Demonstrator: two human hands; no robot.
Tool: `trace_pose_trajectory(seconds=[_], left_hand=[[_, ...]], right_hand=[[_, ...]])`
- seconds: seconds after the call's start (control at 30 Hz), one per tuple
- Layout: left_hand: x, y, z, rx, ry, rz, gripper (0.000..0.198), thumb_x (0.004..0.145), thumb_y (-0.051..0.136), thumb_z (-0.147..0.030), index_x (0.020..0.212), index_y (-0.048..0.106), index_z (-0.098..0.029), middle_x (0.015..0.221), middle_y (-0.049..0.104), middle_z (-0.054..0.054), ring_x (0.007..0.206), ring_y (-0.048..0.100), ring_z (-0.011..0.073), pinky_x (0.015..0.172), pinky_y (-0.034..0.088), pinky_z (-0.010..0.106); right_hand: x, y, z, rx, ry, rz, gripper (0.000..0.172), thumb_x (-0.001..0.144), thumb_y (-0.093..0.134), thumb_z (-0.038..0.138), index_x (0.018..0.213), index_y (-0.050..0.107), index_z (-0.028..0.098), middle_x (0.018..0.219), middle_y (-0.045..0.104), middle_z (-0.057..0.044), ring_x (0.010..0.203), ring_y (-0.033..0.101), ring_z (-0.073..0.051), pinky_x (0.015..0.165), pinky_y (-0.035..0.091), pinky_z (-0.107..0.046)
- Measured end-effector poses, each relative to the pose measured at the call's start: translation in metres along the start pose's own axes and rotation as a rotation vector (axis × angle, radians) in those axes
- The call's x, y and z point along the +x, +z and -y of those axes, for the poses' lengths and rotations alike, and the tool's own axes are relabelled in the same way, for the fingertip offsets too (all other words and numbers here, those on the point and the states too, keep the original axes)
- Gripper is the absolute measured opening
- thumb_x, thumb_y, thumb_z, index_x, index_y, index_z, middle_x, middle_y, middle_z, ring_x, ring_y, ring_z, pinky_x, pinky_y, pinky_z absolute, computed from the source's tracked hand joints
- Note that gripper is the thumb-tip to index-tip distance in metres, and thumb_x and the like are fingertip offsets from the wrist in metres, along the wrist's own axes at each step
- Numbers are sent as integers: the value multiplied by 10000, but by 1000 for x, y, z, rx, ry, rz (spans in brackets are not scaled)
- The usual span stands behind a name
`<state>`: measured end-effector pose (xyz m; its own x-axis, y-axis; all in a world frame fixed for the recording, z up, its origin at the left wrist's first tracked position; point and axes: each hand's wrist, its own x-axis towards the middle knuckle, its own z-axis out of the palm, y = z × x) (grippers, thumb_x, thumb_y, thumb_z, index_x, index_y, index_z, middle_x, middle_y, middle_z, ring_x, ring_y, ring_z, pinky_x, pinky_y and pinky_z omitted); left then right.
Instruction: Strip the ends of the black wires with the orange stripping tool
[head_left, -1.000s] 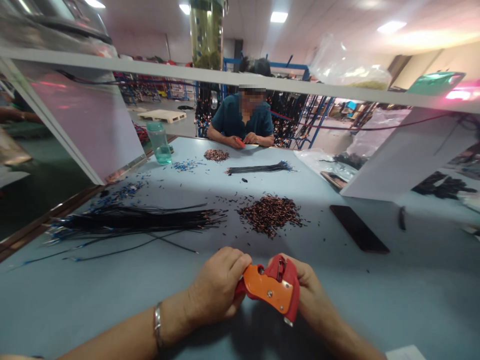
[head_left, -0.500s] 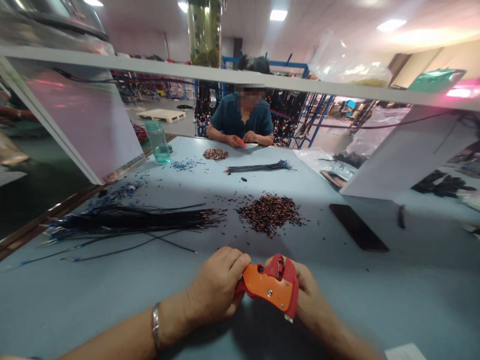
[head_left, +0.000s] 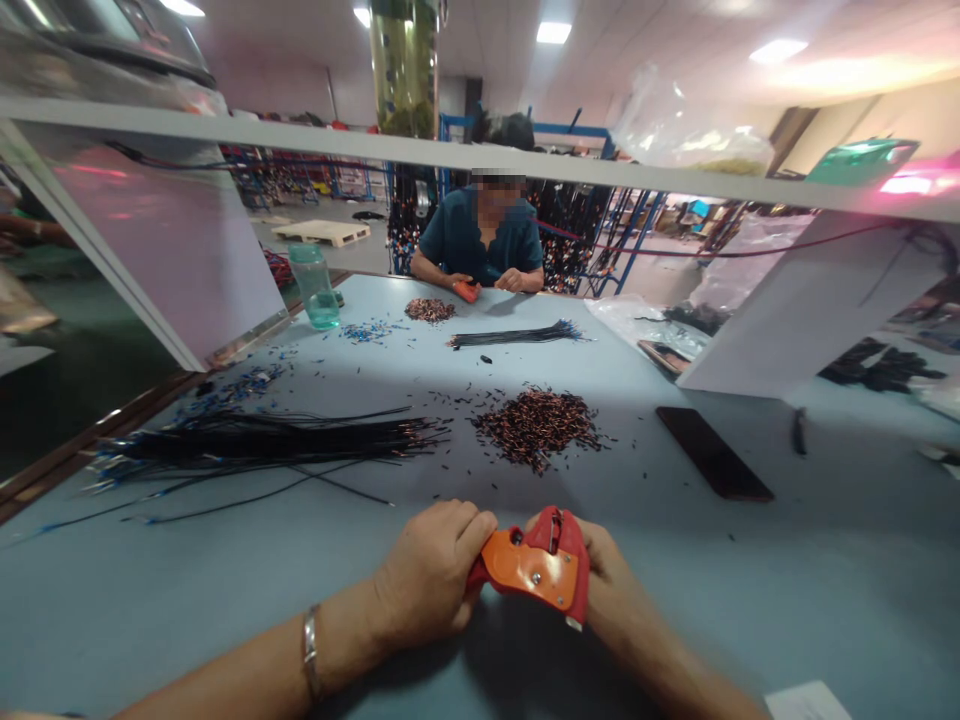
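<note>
My left hand [head_left: 435, 570] is wrapped around the red handles of a wire stripper [head_left: 534, 572] with an orange body, held low over the table. The tool's jaw end points right, at my right hand [head_left: 607, 580], which closes around the back of that end. Most of the right fingers are hidden behind the tool, and any wire in them cannot be made out. Beyond the tool lies a pile of small dark pieces with copper-coloured ends [head_left: 536, 425]. A bundle of black wires [head_left: 277, 440] lies to the left, bare copper at its right ends and blue at its left.
A dark phone [head_left: 712, 453] lies right of the pile. Blue bits [head_left: 251, 382] are scattered at the left. Farther back stand a green bottle [head_left: 315, 288] and a smaller wire bundle [head_left: 517, 335]. A co-worker [head_left: 480, 235] sits opposite, under a white shelf [head_left: 570, 168] spanning the table.
My hands and the wire stripper stay almost in place, with only a slight shift in the view. Opposite, the co-worker's hands have moved apart.
</note>
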<state>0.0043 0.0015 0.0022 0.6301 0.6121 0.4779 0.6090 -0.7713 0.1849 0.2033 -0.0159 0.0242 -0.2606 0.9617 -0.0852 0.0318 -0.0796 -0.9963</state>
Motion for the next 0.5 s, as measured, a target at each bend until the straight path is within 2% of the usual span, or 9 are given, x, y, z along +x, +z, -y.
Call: trace_pose_trajectory(seconds=[0.5], left_hand=[[-2,0,-1,7,1,-9,180,726,463,-145,899,480,-195,733,577,44,620,498,197,556,366,312]], right_hand=[[0,1,-2,-13,18,-8,157,679,675,262,645,557,162,617,513,38,593,406,-104,552,362,-209]])
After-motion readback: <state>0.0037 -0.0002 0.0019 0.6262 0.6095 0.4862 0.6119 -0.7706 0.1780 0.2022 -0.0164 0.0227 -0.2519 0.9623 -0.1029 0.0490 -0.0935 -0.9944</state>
